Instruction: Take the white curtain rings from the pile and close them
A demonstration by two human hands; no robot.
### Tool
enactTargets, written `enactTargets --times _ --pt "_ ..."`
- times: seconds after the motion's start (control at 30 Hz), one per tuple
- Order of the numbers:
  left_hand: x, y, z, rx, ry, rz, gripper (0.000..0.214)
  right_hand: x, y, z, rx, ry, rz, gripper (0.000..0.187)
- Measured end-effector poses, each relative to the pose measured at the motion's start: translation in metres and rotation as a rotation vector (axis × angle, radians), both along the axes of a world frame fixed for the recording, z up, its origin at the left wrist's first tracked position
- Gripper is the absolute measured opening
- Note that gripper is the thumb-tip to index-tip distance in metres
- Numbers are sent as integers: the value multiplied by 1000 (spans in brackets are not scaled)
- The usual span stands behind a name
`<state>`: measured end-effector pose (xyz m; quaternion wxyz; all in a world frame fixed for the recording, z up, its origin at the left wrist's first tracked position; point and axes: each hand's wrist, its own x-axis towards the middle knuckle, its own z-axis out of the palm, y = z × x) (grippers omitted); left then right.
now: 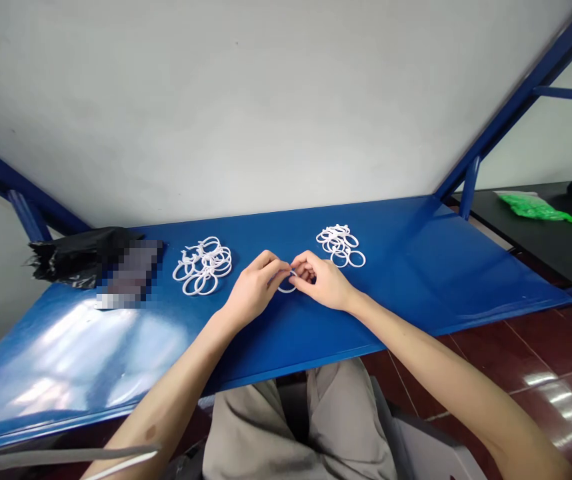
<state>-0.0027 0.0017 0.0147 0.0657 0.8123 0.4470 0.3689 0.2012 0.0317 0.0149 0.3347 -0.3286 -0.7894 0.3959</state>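
Note:
Close together over the middle of the blue table [266, 340], my left hand [259, 283] and my right hand [326, 280] both pinch one white ring [287, 289]. Its lower curve shows between them, while the fingertips cover most of its upper part. Left of my left hand lies a loose pile of white rings [203, 267], some with small hooked or open ends. Beyond my right hand sits a second, tighter pile of white rings [339, 243].
A crumpled black bag [81, 253] and a pixel-blurred flat object [131, 273] lie at the table's left. White wall [266, 100] rises behind, between blue frame posts [470, 187]. On a black table to the right is a bright green bag [536, 207]. A grey cable [56, 457] crosses the lower left.

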Motion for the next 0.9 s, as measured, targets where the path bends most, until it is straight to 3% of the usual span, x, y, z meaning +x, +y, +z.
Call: enactTargets --times 0.13,0.3,0.37,0.5,0.77,0.9 --pt "5 1 -2 -47 -132 125 23 -2 2 -6 -126 183 -50 21" --pt "8 2 2 -454 -309 173 29 -2 4 -7 -165 286 -99 33" --pt "9 1 4 -526 -353 163 35 -3 3 -8 -160 272 -94 33" --pt "11 -2 3 -479 -344 167 34 -3 2 -12 -109 236 -98 30" --pt "7 -3 -5 -358 -103 153 31 -3 -4 -10 51 70 -61 23" --pt "2 5 2 -291 42 138 30 1 4 -4 290 -4 -155 22"
